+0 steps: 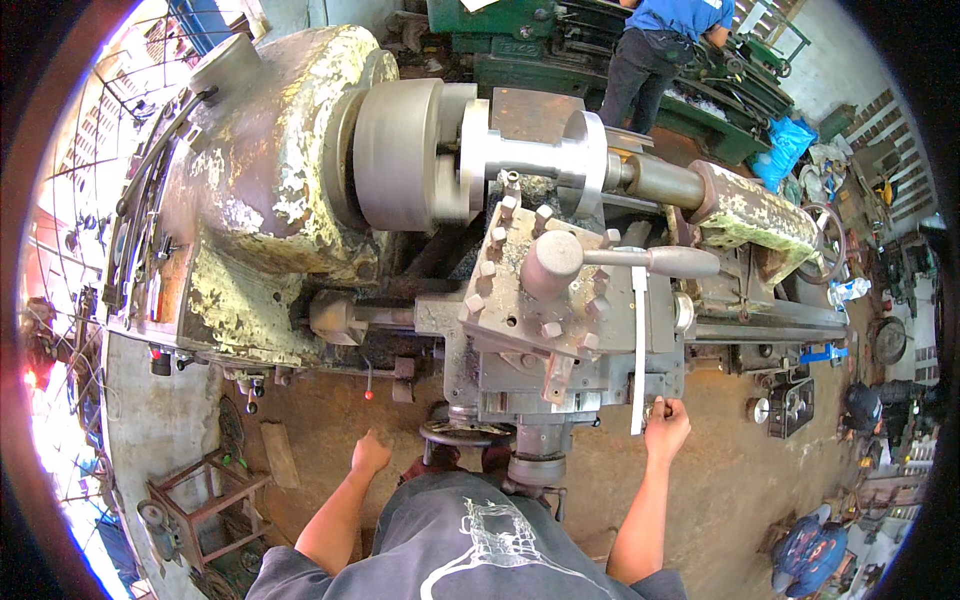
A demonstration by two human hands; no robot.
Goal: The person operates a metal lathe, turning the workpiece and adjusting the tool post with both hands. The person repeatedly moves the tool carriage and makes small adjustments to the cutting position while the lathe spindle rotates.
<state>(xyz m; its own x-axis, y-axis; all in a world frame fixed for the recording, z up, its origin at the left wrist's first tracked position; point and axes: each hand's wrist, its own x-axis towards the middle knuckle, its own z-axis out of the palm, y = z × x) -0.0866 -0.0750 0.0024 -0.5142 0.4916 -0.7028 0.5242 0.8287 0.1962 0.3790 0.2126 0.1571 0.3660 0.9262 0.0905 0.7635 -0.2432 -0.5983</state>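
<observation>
- The left hand, lower left of centre, hangs just left of the handwheel, apart from it; its fingers look curled in, but I can't tell whether they hold anything.
- The right hand, lower right of centre, has bent fingers up at a small fitting on the edge of the lathe carriage; whether they grip it or only touch it, I can't tell from here.
- Just beside that hand is the lower end of a long white strip, running up to the tool post lever.
- The square tool post, studded with bolts, sits at mid-frame, its lever pointing right.
- Above it, the shiny flanged workpiece lies level between the big chuck at left and the tailstock at right; the chuck's right side looks blurred.
- The headstock, its paint flaking, fills the upper left.
- At the upper right, a person in a blue shirt stands by a green machine.
- Someone else in dark blue is low at the lower right.
</observation>
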